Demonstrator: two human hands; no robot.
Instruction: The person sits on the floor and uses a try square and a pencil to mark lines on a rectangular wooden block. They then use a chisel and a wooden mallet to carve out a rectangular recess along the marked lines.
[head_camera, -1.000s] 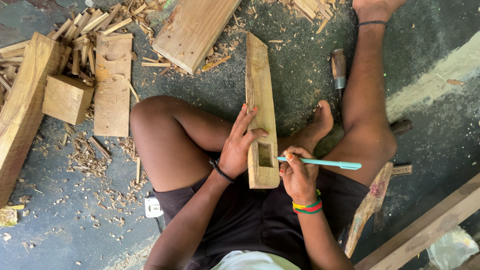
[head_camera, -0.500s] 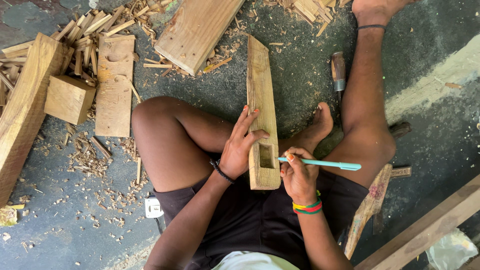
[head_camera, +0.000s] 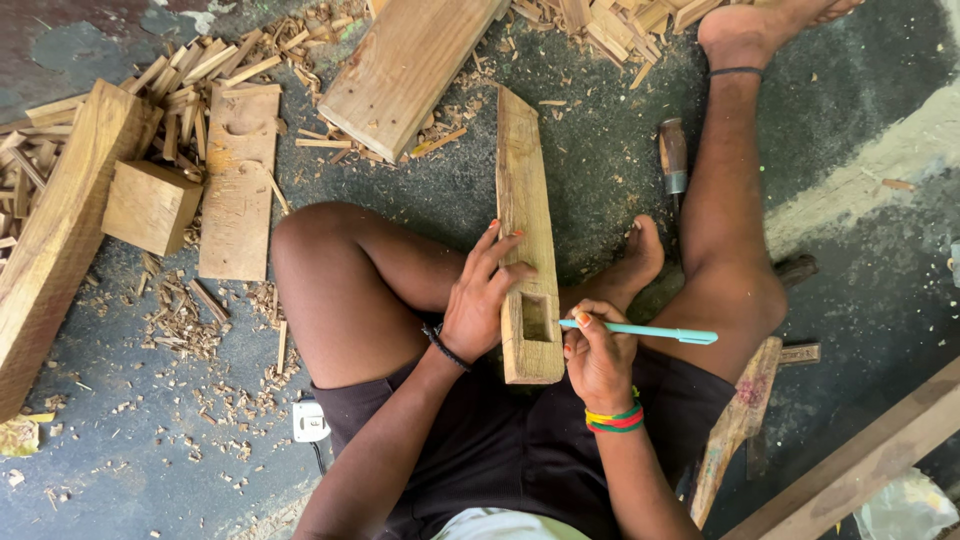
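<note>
- Head view: the person is sitting cross-legged on the dark concrete floor (head_camera: 130, 480), and a long pale wooden block with a square mortise cut near its close end (head_camera: 527, 250) is resting across the lap, reaching out over the floor.
- The left hand (head_camera: 480, 305) is lying on the block's left side, fingers spread apart and pressing it down beside the hole.
- The right hand (head_camera: 598, 358) is pinching a slim turquoise pen (head_camera: 640, 331), fingers closed tight round it, tip at the mortise's right edge.
- A wooden-handled chisel (head_camera: 673, 155) is lying just beyond the bare foot (head_camera: 640, 255); offcuts and shavings (head_camera: 190, 320) are littering the left.
- As I judge it, the block is only propped on the legs, so it could rock and skew the pen mark; the left thumb is sitting close to the hole.
</note>
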